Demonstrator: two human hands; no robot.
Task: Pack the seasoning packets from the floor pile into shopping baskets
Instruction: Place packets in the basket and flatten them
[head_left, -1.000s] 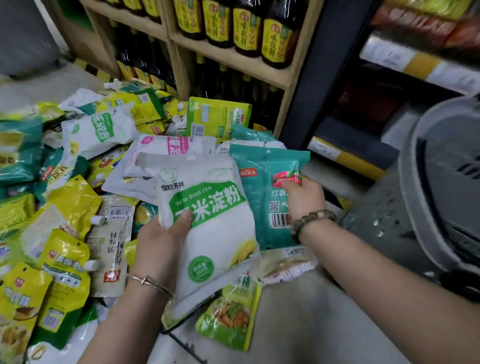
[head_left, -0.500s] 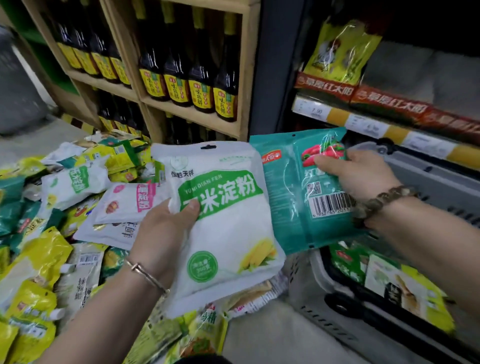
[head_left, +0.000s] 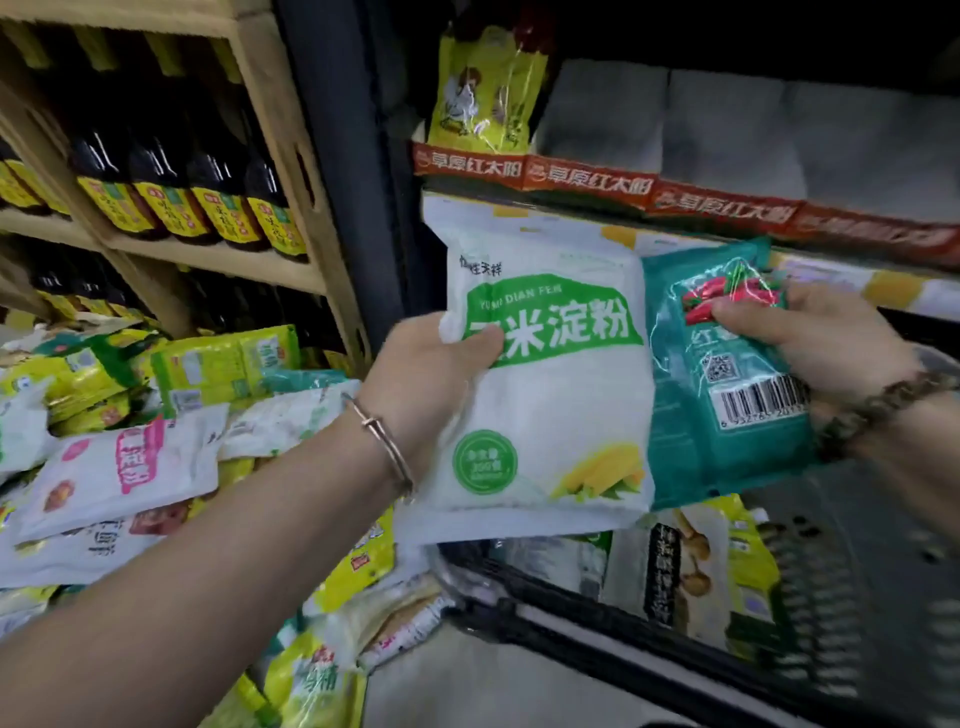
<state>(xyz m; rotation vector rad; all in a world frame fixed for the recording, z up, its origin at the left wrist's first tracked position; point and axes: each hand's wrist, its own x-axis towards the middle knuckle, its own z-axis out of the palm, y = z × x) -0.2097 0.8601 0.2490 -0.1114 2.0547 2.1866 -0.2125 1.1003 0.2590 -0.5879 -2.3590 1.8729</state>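
My left hand (head_left: 426, 374) grips a white corn starch packet (head_left: 550, 410) with a green label, thumb across its front. Beside it, my right hand (head_left: 810, 343) holds a teal packet (head_left: 727, 410) with red chillies and a barcode. Both packets hang upright above the grey shopping basket (head_left: 597, 629) at the lower right, which holds several packets, one yellow-green with a dark label (head_left: 691, 566). The floor pile (head_left: 119, 467) of white, yellow and green seasoning packets spreads across the left.
A wooden shelf (head_left: 218, 260) with dark sauce bottles stands behind the pile. A dark upright post (head_left: 343, 171) separates it from a store shelf with red price strips (head_left: 587, 182) and a yellow bag above. Bare grey floor (head_left: 441, 691) shows below the basket.
Both hands have carried their packets rightward and up from the pile to above the basket. The view has swung right, bringing the basket's inside into sight.
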